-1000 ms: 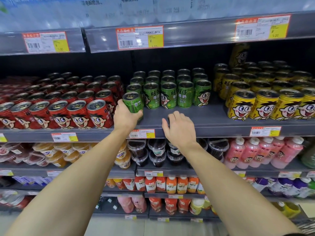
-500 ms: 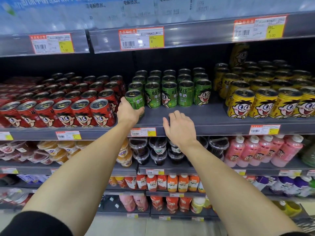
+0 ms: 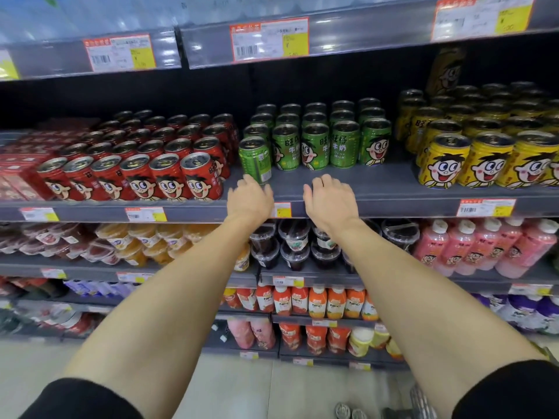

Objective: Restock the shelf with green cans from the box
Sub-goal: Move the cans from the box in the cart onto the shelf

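Green cans stand in rows on the grey shelf, between red cans and yellow cans. One green can stands alone at the front left of the group, its barcode side facing me. My left hand is just below and in front of this can, with relaxed fingers near its base and no grip on it. Hovering over the shelf's front edge to the right, my right hand holds nothing, its fingers loosely bent. The box is not in view.
Red cans fill the shelf to the left, yellow cans to the right. Bare shelf lies in front of the green rows. Lower shelves hold jelly cups, pink bottles and orange bottles. Can tops show at the bottom edge.
My left hand set the green can on the shelf at the front left, let go of it and drew back. My right hand has stayed at the shelf edge.
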